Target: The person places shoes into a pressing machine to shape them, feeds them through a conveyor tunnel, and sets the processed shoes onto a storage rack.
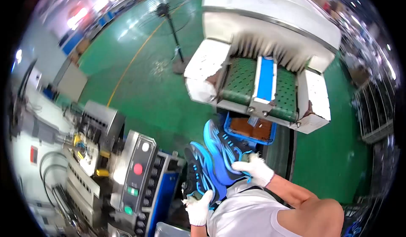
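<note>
Two blue and black sports shoes are held side by side in front of the body, toes pointing away. My left hand, in a white glove, is closed on the heel end of the left shoe. The gloved right hand grips the heel end of the other shoe, near its light blue laces. The shoes' soles face each other and lie close together. Just beyond them sits a blue basket with a brown bottom.
Ahead stands a white machine with green conveyor belts and hanging strips. On the left are a control panel with red and green buttons and other machinery. A black stand rises from the green floor; racks line the right.
</note>
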A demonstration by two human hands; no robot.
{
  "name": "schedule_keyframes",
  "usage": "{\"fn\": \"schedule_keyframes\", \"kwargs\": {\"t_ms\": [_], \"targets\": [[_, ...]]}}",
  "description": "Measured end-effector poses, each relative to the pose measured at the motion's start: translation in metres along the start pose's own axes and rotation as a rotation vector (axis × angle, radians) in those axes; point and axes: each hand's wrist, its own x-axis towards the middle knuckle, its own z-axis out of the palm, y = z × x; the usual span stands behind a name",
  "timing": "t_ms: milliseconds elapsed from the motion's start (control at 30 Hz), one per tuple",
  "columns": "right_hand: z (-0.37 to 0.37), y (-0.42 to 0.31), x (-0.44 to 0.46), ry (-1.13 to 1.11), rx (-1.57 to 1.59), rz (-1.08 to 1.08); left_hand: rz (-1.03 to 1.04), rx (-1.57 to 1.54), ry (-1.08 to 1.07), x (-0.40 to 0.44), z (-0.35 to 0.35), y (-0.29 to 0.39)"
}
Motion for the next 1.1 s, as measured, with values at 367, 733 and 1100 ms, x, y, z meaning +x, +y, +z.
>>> {"fn": "schedule_keyframes", "kwargs": {"t_ms": [367,733,1100], "targets": [[-0.194,-0.142,0.104,1.085,-0.678,-0.489,1.101,0.043,0.017,0.178,0.184,0.349],[-0.221,-0.227,0.222,1.186,-1.017,-1.010,1.206,-0.110,-0.152,0.225,0.226,0.359],[0.085,0.068,0.236,-0.982,-0.903,0.001,-0.732,-0.160,0.938,-0.028,0.018,-0.307]]}}
